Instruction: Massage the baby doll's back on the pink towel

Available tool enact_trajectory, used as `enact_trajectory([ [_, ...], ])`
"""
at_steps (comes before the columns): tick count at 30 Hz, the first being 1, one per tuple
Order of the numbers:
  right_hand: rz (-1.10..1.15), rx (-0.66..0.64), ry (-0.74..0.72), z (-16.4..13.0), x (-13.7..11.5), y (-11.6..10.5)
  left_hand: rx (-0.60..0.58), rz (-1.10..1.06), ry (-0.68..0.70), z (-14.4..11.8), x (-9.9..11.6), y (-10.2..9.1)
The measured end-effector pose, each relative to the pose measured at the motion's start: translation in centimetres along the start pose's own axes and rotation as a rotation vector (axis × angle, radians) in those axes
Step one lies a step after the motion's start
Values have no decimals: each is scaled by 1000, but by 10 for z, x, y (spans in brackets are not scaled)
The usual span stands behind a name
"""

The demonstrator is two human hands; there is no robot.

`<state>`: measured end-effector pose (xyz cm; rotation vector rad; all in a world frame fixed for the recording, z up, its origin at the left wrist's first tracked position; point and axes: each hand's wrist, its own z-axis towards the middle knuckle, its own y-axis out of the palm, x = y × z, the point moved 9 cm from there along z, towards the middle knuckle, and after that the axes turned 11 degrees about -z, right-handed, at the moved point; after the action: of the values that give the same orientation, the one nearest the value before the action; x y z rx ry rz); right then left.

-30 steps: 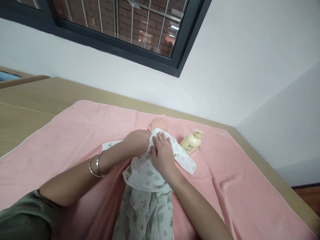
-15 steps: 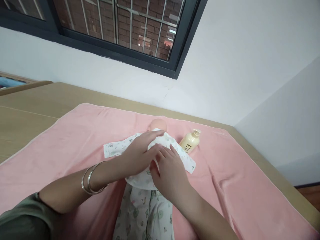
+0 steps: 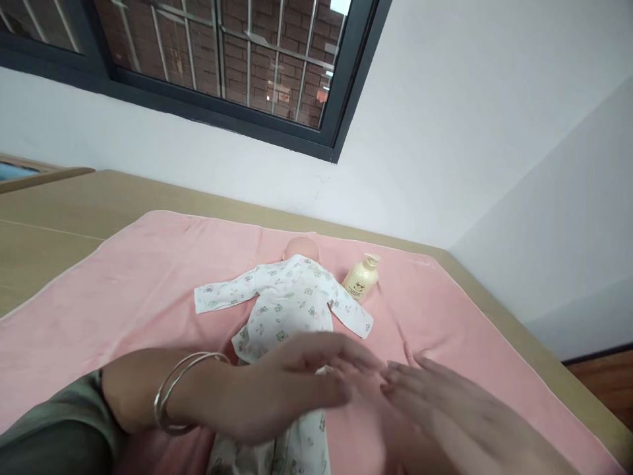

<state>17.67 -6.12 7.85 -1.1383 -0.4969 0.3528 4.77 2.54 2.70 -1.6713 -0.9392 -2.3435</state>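
My left hand [image 3: 291,389] and right hand [image 3: 445,412] are both open, fingers stretched flat and holding nothing; both are blurred. They hover low in the near part of the view, fingertips close together, the left with bangles [image 3: 173,389] on its wrist.

The doll [image 3: 289,300] lies on its back on the pink towel [image 3: 123,284], head away from me. As far as I can judge, the dressing looks nearly done: the printed top [image 3: 284,297] sits on the body with both sleeves spread out to the sides, and the matching trousers [image 3: 277,455] show below my left hand. Whether the hem still needs smoothing I cannot tell, since my left hand covers the waist.

The doll's chest and head are beyond both hands, clear of them; its lower body runs under my left palm, though contact is not visible. My right hand is off to the doll's side, above bare towel. A cream bottle [image 3: 361,277] lies just beside the doll's sleeve, well apart from my hands. The towel is spread over the worktop [image 3: 59,204].
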Motion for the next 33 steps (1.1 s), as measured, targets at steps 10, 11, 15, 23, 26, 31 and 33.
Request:
enact_trajectory([
  [10,8,-284,768,41,147,68,434,-584,-376,110,-38,-52],
  [11,-4,-282,813,44,156,75,485,-576,-368,121,-40,-62],
  [15,32,-217,736,68,160,99,602,-493,-278,160,-43,-93],
  [23,36,-192,589,111,156,147,551,-537,-214,170,-45,-99],
  [26,-4,-227,589,115,154,148,543,-490,-210,136,-36,-101],
  [31,42,-150,648,126,124,119,443,-368,-249,70,-17,-89],
  [33,125,-23,573,139,90,98,357,-305,-223,49,-6,-74],
])
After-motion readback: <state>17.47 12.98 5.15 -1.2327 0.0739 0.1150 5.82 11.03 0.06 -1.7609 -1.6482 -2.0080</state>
